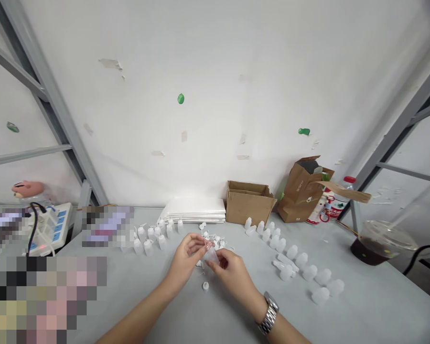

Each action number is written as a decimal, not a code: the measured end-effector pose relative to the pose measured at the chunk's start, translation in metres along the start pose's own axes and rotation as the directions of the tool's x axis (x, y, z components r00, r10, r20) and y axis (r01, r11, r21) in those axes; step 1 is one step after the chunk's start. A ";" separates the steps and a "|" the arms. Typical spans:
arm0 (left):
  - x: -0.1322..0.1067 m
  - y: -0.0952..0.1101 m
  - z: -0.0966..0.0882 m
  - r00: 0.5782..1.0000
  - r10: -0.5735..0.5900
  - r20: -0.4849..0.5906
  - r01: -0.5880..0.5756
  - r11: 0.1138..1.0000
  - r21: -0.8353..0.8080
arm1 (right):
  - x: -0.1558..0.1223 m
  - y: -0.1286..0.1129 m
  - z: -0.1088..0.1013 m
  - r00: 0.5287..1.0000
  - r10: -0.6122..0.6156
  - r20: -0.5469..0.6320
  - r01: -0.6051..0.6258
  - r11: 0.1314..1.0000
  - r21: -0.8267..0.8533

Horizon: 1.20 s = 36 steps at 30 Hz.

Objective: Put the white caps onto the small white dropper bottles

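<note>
Between both hands, above the grey table, is a small translucent plastic bottle (211, 258), tilted. My right hand (232, 268) is closed round its side. The fingers of my left hand (190, 252) pinch at its upper end, where a glossy clear part shows; whether a cap is there I cannot tell. Just below the hands, one white cap (205, 286) lies on the table. Behind the fingers is a loose pile of white caps (219, 241), partly hidden. Several capped bottles (148, 247) stand to the left. Rows of bottles without visible caps (310, 272) run along the right, a few lying down.
A stack of white sheets (193, 211) and an open cardboard box (250, 204) stand against the wall. At the right are a brown paper bag (297, 196), a red-capped bottle (338, 203) and a cup of dark drink (374, 248). A power strip (55, 229) lies at left.
</note>
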State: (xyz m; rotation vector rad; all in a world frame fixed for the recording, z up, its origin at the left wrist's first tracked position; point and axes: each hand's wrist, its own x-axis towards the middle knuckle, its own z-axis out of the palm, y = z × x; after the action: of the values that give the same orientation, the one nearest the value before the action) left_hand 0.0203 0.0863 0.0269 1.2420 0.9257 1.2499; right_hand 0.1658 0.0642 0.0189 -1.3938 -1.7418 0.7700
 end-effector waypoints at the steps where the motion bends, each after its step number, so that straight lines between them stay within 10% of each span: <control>1: 0.000 0.001 0.001 1.000 -0.024 -0.002 0.024 0.999 -0.039 | -0.001 -0.001 0.000 1.000 -0.021 -0.014 0.021 1.000 -0.020; 16: -0.006 0.015 0.004 0.972 -0.133 0.194 0.178 0.955 -0.238 | -0.002 0.004 0.004 0.946 -0.249 -0.209 0.223 0.965 -0.138; 26: -0.006 0.011 0.003 0.963 -0.207 0.172 0.249 0.928 -0.277 | -0.002 -0.006 0.001 0.997 -0.041 0.066 0.021 0.962 0.271; 36: -0.007 0.009 0.003 0.941 -0.187 0.281 0.282 0.893 -0.350 | -0.001 -0.005 0.003 0.999 -0.031 0.010 0.026 0.942 0.334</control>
State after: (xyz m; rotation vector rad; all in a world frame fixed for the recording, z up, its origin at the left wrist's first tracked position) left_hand 0.0207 0.0783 0.0349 0.9097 0.5943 1.0003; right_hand 0.1606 0.0621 0.0209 -1.1324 -1.5515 1.0094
